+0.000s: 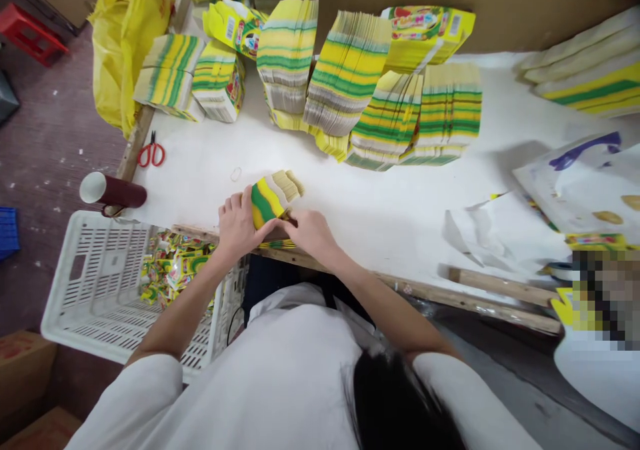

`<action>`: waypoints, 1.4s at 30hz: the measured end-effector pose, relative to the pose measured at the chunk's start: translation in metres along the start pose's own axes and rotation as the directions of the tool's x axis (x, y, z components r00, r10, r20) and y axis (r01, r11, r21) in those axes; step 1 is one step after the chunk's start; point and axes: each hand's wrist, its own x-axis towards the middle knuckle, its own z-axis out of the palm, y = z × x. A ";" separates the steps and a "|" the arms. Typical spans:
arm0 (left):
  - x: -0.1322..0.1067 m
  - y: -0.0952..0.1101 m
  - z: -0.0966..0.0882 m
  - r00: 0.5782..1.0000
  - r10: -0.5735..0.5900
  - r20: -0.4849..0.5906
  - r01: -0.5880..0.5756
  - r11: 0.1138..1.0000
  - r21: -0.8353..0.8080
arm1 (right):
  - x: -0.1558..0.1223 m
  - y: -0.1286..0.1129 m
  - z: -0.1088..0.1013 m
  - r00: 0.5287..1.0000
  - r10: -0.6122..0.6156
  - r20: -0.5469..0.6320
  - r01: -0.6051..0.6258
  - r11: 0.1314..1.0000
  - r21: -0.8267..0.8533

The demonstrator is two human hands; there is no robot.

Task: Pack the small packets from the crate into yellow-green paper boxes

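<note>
Near the front edge of the white-covered table, a small stack of flat printed cardboard boxes point(267, 200) stands with its yellow, green and white striped edges up. Around its left side wrap the fingers of my left hand point(237, 227), the thumb reaching along the near side. My right hand point(313, 237) is closed at the stack's near right corner, its fingertips partly hidden. Close below my thumbs, a few more striped carton edges point(277, 244) show at the table edge. A thin loop like a rubber band point(236, 173) lies to the left of the stack.
Taller carton stacks point(347, 70) line the back of the table point(400, 217). Red-handled scissors point(151, 153) and a dark red mug point(117, 190) are at the left. A white crate point(75, 297) with small packets point(183, 263) stands below. Another person point(600, 357) is at the right.
</note>
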 end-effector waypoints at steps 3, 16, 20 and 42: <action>0.000 0.001 0.000 1.000 -0.022 0.006 0.022 1.000 -0.015 | 0.004 0.011 -0.013 1.000 -0.008 -0.029 0.009 1.000 0.015; 0.001 0.004 -0.003 0.998 -0.066 0.022 0.067 0.997 -0.041 | -0.008 0.050 -0.041 0.962 -0.273 -0.019 0.272 0.945 0.180; 0.000 0.004 -0.003 0.997 -0.073 0.023 0.074 0.996 -0.042 | 0.002 0.053 -0.022 0.900 -0.371 -0.227 0.354 0.928 -0.113; 0.000 0.001 -0.002 0.999 -0.036 0.020 0.037 0.998 -0.056 | 0.016 0.022 -0.011 0.984 -0.150 -0.098 0.121 0.960 -0.253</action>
